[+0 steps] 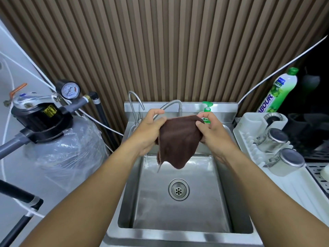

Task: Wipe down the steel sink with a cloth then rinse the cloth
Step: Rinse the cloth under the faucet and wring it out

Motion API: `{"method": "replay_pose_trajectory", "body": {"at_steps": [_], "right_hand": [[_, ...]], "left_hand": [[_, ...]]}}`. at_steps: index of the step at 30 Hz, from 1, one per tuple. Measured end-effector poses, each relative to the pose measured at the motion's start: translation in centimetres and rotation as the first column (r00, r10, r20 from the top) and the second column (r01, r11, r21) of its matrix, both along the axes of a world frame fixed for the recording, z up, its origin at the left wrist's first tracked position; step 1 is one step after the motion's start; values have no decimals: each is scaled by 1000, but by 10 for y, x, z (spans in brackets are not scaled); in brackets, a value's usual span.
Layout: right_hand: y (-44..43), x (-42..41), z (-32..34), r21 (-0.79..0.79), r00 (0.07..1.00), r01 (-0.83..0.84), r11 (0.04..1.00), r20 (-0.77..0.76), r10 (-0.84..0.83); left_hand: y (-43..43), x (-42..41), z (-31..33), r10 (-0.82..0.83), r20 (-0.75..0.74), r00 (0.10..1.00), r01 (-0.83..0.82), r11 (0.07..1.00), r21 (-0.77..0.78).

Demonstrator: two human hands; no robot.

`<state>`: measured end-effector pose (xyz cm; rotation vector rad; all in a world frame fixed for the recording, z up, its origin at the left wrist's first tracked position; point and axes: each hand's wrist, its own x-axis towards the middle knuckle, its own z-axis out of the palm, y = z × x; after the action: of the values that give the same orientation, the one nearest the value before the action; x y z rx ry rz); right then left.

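**Cloth held open over the basin.** Both hands are holding the cloth [178, 141] spread above the rear half of the sink [178, 236]. The left hand [147, 129] is pinching the upper left edge between its thumb and curled fingers. The right hand [213, 132] is gripping the upper right corner the same way, with the thumb on the near face and the fingers passing behind the fabric, mostly hidden.

The cloth is hanging between the two grips as a slack sheet. Its top edge is running from hand to hand, and its lower corner is drooping toward the basin without touching the steel, well above the drain [178, 189].

The hands are probably being held apart to open the fabric out flat. It cannot be told whether this is exposing a fresh face for wiping or presenting the cloth for rinsing. Holding it here is keeping the cloth just in front of and below the tap [171, 104], over the basin, where any drips would be caught. No water is seen running. A soap bottle [207, 111] is standing on the ledge behind the right hand.
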<state>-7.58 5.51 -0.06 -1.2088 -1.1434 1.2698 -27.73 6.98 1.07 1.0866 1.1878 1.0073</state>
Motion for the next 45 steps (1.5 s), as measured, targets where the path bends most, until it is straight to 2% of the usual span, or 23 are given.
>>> {"method": "replay_pose_trajectory", "body": {"at_steps": [2, 3, 5, 7, 10, 12, 15, 18, 21, 24, 27, 31, 35, 41, 43, 45], "right_hand": [[-1, -2, -1, -65, 995, 28, 998, -95, -34], [-1, 0, -3, -93, 986, -4, 996, -169, -12], [-6, 4, -9, -132, 964, -125, 983, -251, 89], [-13, 6, -20, -177, 963, -221, 959, -194, 186], [-21, 4, -33, -227, 968, -238, 944, -139, 211], [-22, 3, -39, -249, 978, -179, 952, -150, 145], [-25, 1, -50, -319, 986, -96, 943, -160, 47], [-34, -3, -62, -402, 979, -195, 894, -128, 156], [-42, -4, -66, -398, 954, -298, 868, -148, 260], [-40, -6, -74, -306, 975, -215, 927, -121, 187], [-35, -9, -73, -223, 967, -95, 970, -253, 36], [-40, -14, -71, -192, 933, -211, 958, -331, 139], [-43, -22, -78, -194, 945, -204, 959, -295, 142], [-33, -26, -69, -269, 937, -65, 961, -349, -34], [-30, -25, -70, -332, 959, -2, 943, -269, -93], [-28, -24, -74, -384, 992, 36, 923, -97, -79]], "left_hand": [[-5, -2, -2, -103, 185, 977, 117, 991, -65], [-7, -4, -2, -158, 229, 961, 176, 982, -62], [-9, -7, -5, -228, 214, 950, 242, 969, -42], [-8, -8, -9, -231, 174, 957, 242, 970, -41], [-9, -7, -20, -179, 128, 976, 191, 978, -87], [-10, -9, -30, -92, 111, 990, 107, 985, -134], [-14, -9, -44, 32, 177, 984, 8, 975, -222], [-21, -5, -50, 118, 286, 951, -24, 950, -312], [-25, -5, -55, 164, 340, 926, -28, 929, -370], [-23, -7, -53, 194, 314, 929, -62, 922, -383], [-24, -8, -50, 161, 313, 936, -37, 929, -368], [-26, -10, -50, 74, 363, 929, 53, 943, -328], [-32, -11, -52, 46, 340, 939, 71, 943, -324], [-37, -22, -65, 5, 276, 961, 108, 913, -393], [-39, -25, -72, -6, 220, 975, 104, 893, -437], [-38, -26, -81, -9, 119, 993, 64, 879, -473]]}}
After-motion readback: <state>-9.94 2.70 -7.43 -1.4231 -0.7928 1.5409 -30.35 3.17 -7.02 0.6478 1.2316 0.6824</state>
